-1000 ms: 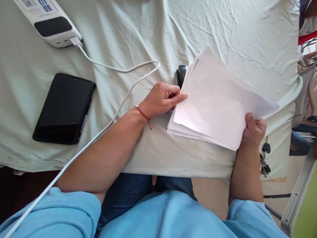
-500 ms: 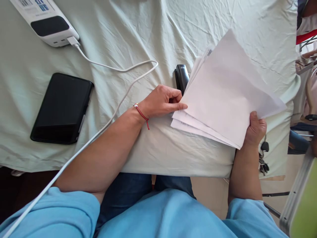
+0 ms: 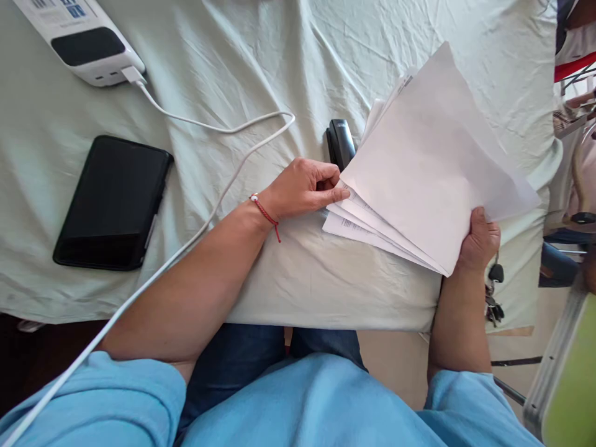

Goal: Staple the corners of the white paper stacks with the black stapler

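A fanned stack of paper sheets (image 3: 414, 155) is held over the bed-like cloth surface, its top sheet blank and its lower sheets showing printed text at the left edges. My right hand (image 3: 479, 241) grips the stack at its lower right corner, thumb on top and fingers hidden beneath. At the left corner my left hand (image 3: 311, 189) pinches the edge of the lower sheets between thumb and curled fingers. A black stapler (image 3: 341, 143) lies just beyond the left hand, partly covered by the papers.
A black tablet (image 3: 113, 202) lies at the left. Behind it is a white power bank (image 3: 93, 49) with a white cable (image 3: 237, 174) running across my left forearm toward me. Keys (image 3: 494, 304) lie by the right forearm. A green-topped, metal-edged piece (image 3: 570, 379) stands at lower right.
The top sheet's left corner has come away from my left thumb and shifted up and right. The sheets beneath are fanned wider. Both hands stay in nearly the same places.
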The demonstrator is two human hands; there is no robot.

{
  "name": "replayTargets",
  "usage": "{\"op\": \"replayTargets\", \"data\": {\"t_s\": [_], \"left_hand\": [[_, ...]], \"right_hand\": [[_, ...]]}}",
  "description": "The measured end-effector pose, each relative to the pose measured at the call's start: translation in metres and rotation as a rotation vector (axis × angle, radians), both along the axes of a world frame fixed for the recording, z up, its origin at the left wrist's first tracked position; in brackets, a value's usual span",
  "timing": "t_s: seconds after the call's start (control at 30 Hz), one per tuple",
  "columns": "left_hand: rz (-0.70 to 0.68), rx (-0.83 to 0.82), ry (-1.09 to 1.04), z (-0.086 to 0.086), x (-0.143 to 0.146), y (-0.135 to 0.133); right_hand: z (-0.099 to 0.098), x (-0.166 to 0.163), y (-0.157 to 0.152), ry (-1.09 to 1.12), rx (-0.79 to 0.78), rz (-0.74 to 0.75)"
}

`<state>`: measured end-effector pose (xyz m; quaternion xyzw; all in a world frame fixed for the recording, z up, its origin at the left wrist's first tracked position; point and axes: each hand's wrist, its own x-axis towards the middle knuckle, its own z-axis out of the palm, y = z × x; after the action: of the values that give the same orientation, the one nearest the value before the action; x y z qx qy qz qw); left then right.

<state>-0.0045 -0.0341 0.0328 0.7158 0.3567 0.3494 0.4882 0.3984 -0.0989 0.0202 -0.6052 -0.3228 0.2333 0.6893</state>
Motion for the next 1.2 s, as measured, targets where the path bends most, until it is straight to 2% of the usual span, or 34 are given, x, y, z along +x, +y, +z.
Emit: {"op": "replayTargets", "data": {"t_s": [0.2, 0.37, 0.57, 0.8, 1.07, 1.2], "left_hand": [[0.037, -0.004, -0.003, -0.003, 0.0, 0.001], [0.005, 0.01, -0.04, -0.004, -0.002, 0.002], [-0.074, 0.035, 0.046, -0.01, -0.003, 0.006], [-0.027, 0.049, -0.038, -0.011, 0.0, 0.003], [0.184, 0.088, -0.108, -0.018, 0.002, 0.005], [0.211, 0.049, -0.153, -0.015, 0.002, 0.005]], "right_hand": [[0.002, -0.004, -0.001, 0.041, 0.005, 0.004], [0.002, -0.004, 0.0, 0.081, 0.022, -0.016], [0.004, -0.006, 0.001, 0.082, 0.036, -0.011], [0.001, -0.004, 0.002, 0.098, 0.063, 0.01], [-0.002, -0.002, 0.0, 0.012, 0.039, 0.069], [0.0, -0.004, -0.002, 0.01, 0.02, 0.078]]}}
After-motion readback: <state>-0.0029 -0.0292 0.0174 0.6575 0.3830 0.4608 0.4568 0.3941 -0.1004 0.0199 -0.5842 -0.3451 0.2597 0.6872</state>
